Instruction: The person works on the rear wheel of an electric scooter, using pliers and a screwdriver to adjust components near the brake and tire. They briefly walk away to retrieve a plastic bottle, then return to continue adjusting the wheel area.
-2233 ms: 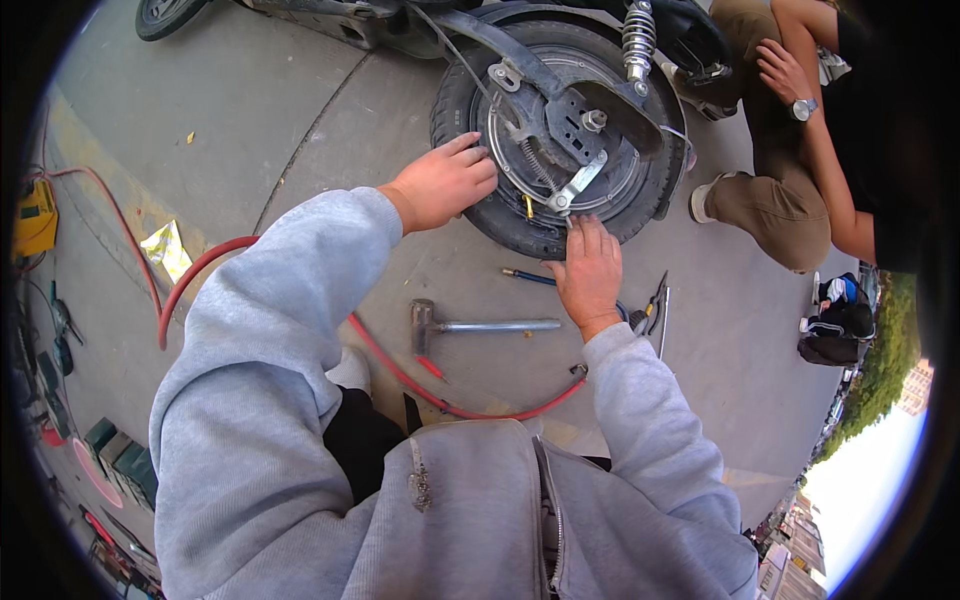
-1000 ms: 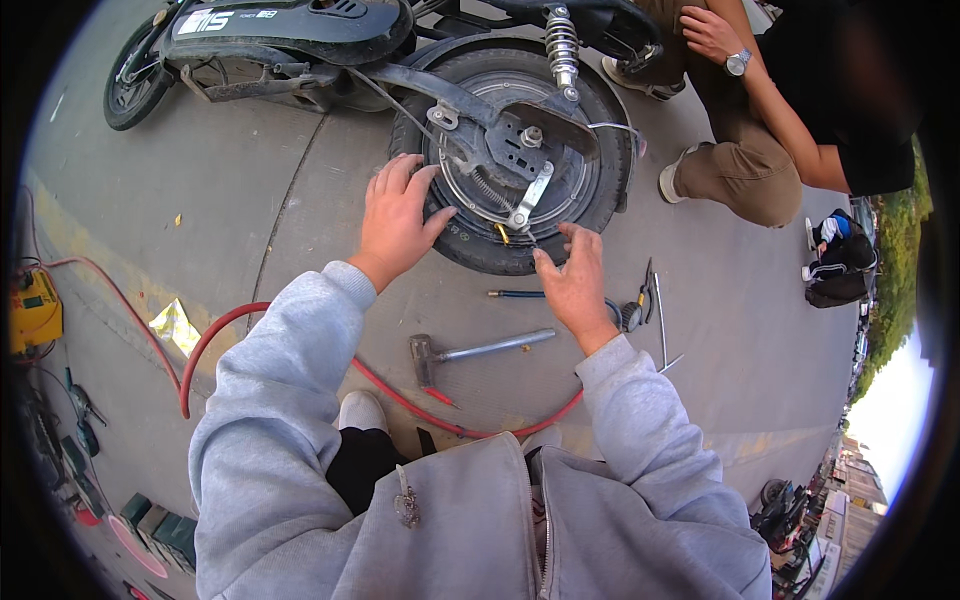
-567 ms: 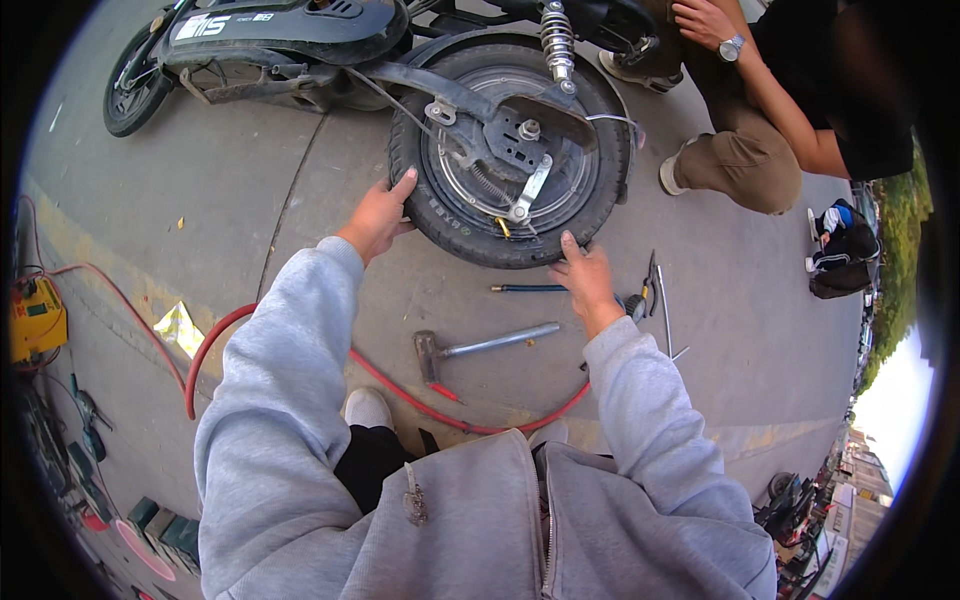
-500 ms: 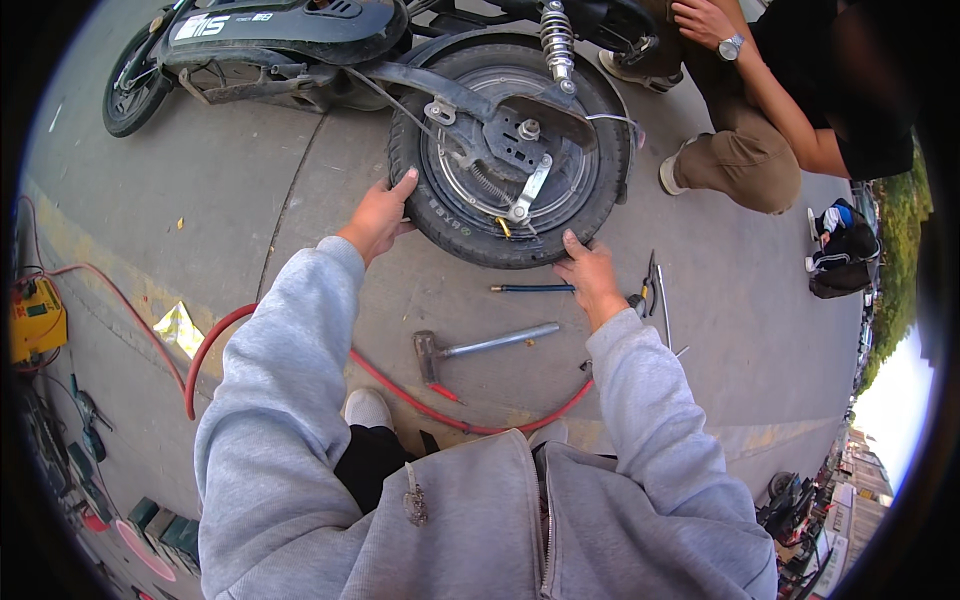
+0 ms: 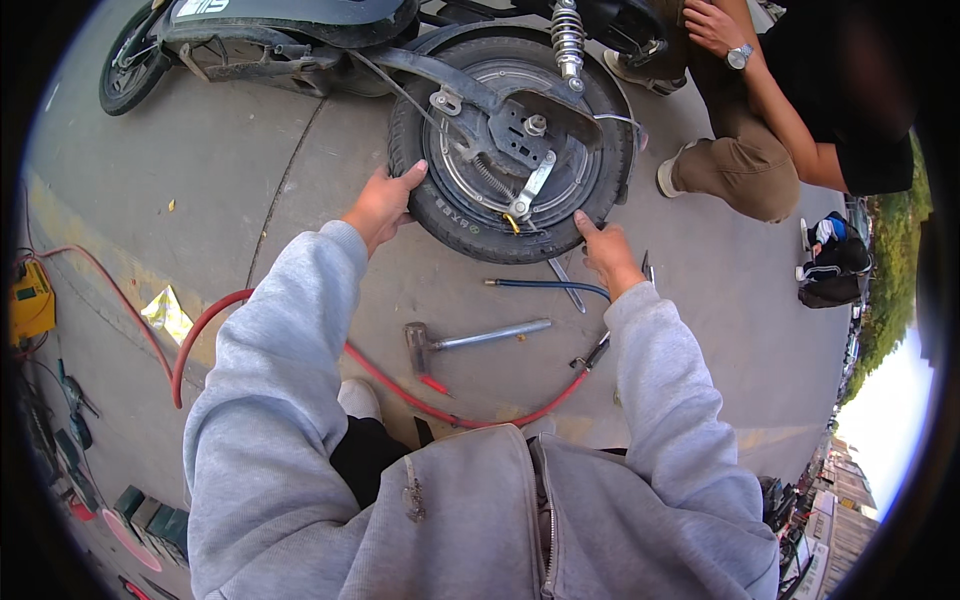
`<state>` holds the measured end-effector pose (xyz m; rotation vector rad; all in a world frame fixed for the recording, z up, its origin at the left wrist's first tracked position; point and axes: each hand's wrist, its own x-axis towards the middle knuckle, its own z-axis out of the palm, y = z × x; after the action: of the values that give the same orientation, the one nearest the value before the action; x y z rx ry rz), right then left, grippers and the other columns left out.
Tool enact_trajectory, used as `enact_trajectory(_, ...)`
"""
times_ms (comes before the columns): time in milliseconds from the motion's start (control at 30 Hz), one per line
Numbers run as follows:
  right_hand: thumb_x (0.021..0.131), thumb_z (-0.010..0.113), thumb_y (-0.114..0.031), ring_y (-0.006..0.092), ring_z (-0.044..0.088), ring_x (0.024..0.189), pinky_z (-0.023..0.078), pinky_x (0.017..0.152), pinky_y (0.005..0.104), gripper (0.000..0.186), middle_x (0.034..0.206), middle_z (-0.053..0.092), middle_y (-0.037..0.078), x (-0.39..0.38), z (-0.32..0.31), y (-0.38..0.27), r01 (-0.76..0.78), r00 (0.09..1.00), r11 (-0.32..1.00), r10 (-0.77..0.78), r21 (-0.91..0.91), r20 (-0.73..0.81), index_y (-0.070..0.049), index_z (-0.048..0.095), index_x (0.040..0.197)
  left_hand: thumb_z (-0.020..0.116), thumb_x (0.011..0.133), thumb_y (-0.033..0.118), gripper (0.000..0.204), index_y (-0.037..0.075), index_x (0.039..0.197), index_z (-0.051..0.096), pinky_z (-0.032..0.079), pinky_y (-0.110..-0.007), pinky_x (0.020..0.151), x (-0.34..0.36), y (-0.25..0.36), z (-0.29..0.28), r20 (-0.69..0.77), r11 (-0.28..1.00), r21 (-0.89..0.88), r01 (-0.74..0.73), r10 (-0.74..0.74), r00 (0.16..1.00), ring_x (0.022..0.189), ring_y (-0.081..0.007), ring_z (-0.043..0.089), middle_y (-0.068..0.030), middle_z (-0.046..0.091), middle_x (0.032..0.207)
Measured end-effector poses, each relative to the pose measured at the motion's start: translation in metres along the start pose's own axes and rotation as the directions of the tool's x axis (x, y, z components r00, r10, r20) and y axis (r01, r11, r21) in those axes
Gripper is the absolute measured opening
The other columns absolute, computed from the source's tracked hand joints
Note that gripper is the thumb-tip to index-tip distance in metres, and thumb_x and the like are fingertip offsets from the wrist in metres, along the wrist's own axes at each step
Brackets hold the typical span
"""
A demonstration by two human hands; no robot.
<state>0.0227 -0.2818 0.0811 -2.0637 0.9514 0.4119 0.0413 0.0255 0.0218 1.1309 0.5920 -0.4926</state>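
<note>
Grey concrete pavement point(image 5: 325, 285): two-handed tyre hold.
Left hand point(image 5: 378, 208), spread a second ago, now part-curls onto the left edge of the black rubber tyre point(image 5: 440, 216) of the side-lying black scooter point(image 5: 290, 30); right hand point(image 5: 610, 252) grips its lower right edge, apparently steadying it.

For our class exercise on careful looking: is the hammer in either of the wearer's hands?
No, the hammer lies on the ground, while the left hand and right hand both hold the tire.

soft daylight | sky point(image 5: 890, 430) blown white, right | fisheye-bent edges, black corners
</note>
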Motion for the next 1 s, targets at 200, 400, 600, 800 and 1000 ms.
enact_trajectory(200, 0.084, 0.071, -0.021, 0.0386, 0.064, 0.091, 0.050, 0.083, 0.0454, 0.041, 0.099, 0.067, 0.022, -0.070, -0.031, -0.007, 0.803, 0.405, 0.193, -0.871, -0.565, 0.278, 0.000, 0.061, 0.117, 0.059, 0.097, 0.042, 0.070, 0.000, 0.143, 0.028, 0.038, -0.063, 0.105, -0.008, -0.015, 0.011, 0.002, 0.989, 0.098, 0.115, -0.116, 0.993, 0.131, -0.0375, 0.046, -0.0206, 0.041, 0.145)
enact_trajectory(400, 0.089, 0.065, -0.031, 0.0368, 0.067, 0.085, 0.052, 0.078, 0.0447, 0.039, 0.088, 0.069, 0.021, -0.044, -0.068, 0.026, 0.523, 0.812, 0.676, -0.581, -0.520, 0.061, 0.003, 0.065, 0.108, 0.057, 0.097, 0.045, 0.070, -0.002, 0.141, 0.028, 0.040, -0.058, 0.105, -0.026, -0.035, 0.016, 0.029, 0.956, 0.219, 0.197, -0.208, 0.978, 0.129, -0.0411, 0.047, -0.0223, 0.041, 0.145)
enact_trajectory(600, 0.089, 0.066, -0.031, 0.0378, 0.067, 0.090, 0.052, 0.081, 0.0423, 0.043, 0.094, 0.068, 0.024, -0.027, -0.037, 0.064, 0.542, 0.826, 0.711, -0.549, -0.448, 0.128, 0.006, 0.062, 0.111, 0.058, 0.097, 0.044, 0.065, -0.001, 0.137, 0.032, 0.041, -0.057, 0.104, -0.011, -0.023, 0.012, -0.069, 0.993, 0.080, 0.083, -0.077, 0.995, 0.123, -0.0399, 0.053, -0.0224, 0.048, 0.138)
enact_trajectory(800, 0.091, 0.066, -0.028, 0.0346, 0.067, 0.099, 0.053, 0.084, 0.0391, 0.044, 0.111, 0.066, 0.025, -0.042, -0.034, 0.058, 0.533, 0.844, 0.753, -0.508, -0.386, 0.173, 0.005, 0.059, 0.118, 0.059, 0.097, 0.041, 0.065, -0.001, 0.138, 0.032, 0.043, -0.058, 0.102, -0.004, -0.029, 0.005, -0.032, 0.998, 0.056, 0.024, -0.022, 0.999, 0.118, -0.0391, 0.056, -0.0221, 0.050, 0.138)
enact_trajectory(1000, 0.090, 0.067, -0.023, 0.0245, 0.065, 0.089, 0.052, 0.079, 0.0347, 0.042, 0.103, 0.066, 0.018, -0.126, -0.071, 0.032, 0.511, 0.834, 0.839, -0.432, -0.185, 0.345, 0.005, 0.057, 0.120, 0.071, 0.088, 0.045, 0.090, -0.007, 0.147, 0.026, 0.050, -0.043, 0.091, 0.029, 0.014, -0.014, -0.232, 0.944, 0.257, -0.207, 0.268, 0.935, 0.112, -0.0291, 0.059, -0.0244, 0.053, 0.133)
